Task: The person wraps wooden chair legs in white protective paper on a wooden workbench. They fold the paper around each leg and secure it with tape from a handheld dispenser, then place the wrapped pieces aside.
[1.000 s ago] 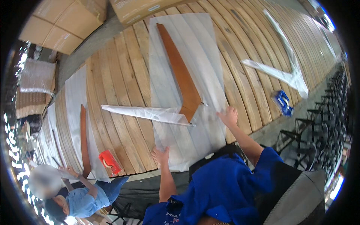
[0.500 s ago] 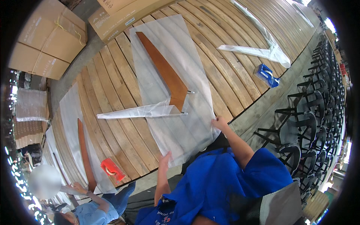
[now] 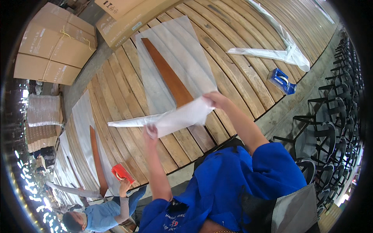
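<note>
A white translucent foam sheet (image 3: 171,50) lies on the slatted wooden table, with its near end lifted and folded over. My left hand (image 3: 151,132) is closed on one corner of that raised end, and my right hand (image 3: 216,100) grips the other corner. Under the fold lies a brown angled wooden piece (image 3: 167,75); its long arm shows, while its bend is covered. Its other arm (image 3: 130,122) is wrapped in white sheet and points left.
A blue tape dispenser (image 3: 283,81) sits by the table edge, near a wrapped angled piece (image 3: 295,56). At left, a co-worker's hand (image 3: 124,186) is on a red tape dispenser (image 3: 119,171), beside another brown piece (image 3: 96,157). Cardboard boxes (image 3: 58,42) stand beyond; black chairs (image 3: 322,136) line the right.
Both my hands have moved away from my body, carrying the sheet's near end up and over the brown piece's bend. The co-worker's hand has moved to the red dispenser.
</note>
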Available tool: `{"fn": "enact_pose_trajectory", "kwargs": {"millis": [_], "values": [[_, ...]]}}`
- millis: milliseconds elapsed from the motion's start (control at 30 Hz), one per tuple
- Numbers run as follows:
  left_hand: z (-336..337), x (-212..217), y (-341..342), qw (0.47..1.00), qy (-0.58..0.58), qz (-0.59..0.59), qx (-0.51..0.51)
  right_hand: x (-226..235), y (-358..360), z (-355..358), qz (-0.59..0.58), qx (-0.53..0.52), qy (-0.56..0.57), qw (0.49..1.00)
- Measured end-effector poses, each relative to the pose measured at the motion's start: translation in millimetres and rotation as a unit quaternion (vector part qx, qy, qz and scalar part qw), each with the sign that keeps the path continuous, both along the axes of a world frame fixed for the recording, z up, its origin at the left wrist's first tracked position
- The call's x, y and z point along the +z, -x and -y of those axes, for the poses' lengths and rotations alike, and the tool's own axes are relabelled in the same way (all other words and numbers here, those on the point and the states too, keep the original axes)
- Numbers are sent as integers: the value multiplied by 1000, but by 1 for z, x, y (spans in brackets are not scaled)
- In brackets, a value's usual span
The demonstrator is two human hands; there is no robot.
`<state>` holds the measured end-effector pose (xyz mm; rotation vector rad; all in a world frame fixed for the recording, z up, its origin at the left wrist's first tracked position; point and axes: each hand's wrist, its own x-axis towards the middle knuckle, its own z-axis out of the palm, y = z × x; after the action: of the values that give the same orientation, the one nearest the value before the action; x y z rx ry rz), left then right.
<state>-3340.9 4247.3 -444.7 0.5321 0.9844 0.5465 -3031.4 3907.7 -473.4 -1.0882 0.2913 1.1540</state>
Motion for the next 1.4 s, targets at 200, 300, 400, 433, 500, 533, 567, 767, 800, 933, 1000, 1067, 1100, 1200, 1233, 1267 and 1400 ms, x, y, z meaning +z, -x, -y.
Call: {"fn": "enact_pose_trajectory", "kwargs": {"millis": [200,300,400,433,500,533,567,767,800,933,1000,1067,1100,1200,1233,1267,1400], "values": [[15,19,-73,990,-97,-102,19,11,-37,-38,-14,-208,36,977],[78,-16,-60,873,-358,-263,-203,-2,-29,-11,211,-208,74,952],[141,-9,-69,546,-635,-289,-464,2,-4,48,482,62,207,849],[147,-5,-81,504,-648,-283,-496,16,1,62,552,188,249,773],[155,-8,-100,424,-665,-278,-548,19,14,65,553,252,245,755],[152,-12,-110,403,-682,-258,-553,21,16,67,551,268,253,748],[145,-19,-118,385,-699,-244,-551,21,16,64,552,290,253,739],[102,-40,-178,282,-738,-223,-571,-17,17,66,503,169,284,799],[100,-35,-188,260,-741,-226,-577,-10,16,73,494,147,302,802],[92,-32,-220,211,-737,-199,-610,-7,18,102,545,65,323,771],[91,-32,-234,197,-734,-183,-624,-23,36,104,502,-11,347,792],[90,-33,-249,176,-735,-178,-631,-30,54,92,367,-113,374,844],[88,-34,-257,166,-734,-176,-634,-28,66,84,279,-157,371,872],[84,-31,-275,128,-720,-169,-660,-3,87,53,3,-237,308,921],[83,-29,-278,128,-721,-164,-661,5,88,46,-84,-234,261,933],[82,-28,-282,129,-722,-160,-661,8,89,43,-169,-227,210,936],[84,-16,-293,125,-721,-152,-664,-82,113,37,229,-214,209,926]]}}
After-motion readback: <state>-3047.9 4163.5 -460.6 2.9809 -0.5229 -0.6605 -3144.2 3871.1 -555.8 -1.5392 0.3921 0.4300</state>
